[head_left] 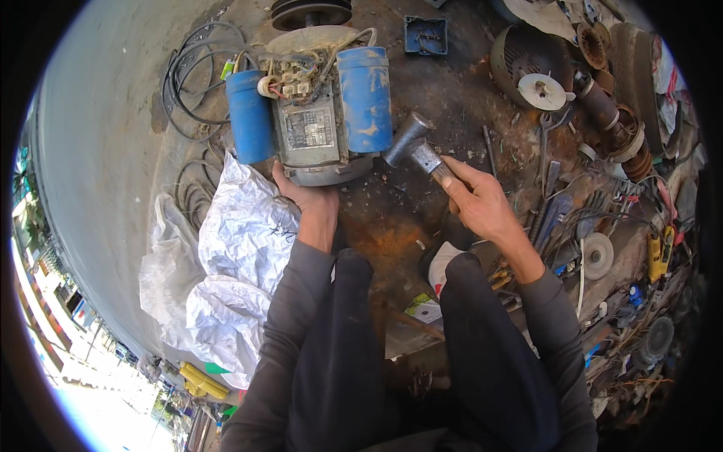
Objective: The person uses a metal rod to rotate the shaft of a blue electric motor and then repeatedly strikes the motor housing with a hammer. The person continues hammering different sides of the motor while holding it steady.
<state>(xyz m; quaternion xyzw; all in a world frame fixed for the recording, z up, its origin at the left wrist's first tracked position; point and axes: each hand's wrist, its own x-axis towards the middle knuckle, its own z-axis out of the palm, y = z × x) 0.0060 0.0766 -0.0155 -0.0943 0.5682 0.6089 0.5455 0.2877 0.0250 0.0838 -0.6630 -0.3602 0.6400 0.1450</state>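
An electric motor (305, 157) lies in front of me, with a blue cylinder (251, 117) on its left side and another blue cylinder (364, 102) on its right. Its wiring terminals (295, 79) are exposed, and a dark pulley (311, 13) shows at the far end. My left hand (312, 202) grips the motor's near end; the fingers pass beneath it and are partly hidden. Closed round a short handle, my right hand (482, 200) holds a hammer (409, 139). The hammer's metal head is close to the motor's right near corner, beside the blue cylinder.
Coiled black cable (181, 75) and a crumpled white sack (245, 218) lie on the left. A small blue box (425, 35) is beyond the motor. On the right are a round metal housing (520, 56), a wrench (545, 143), a grinding disc (597, 256) and scattered scrap.
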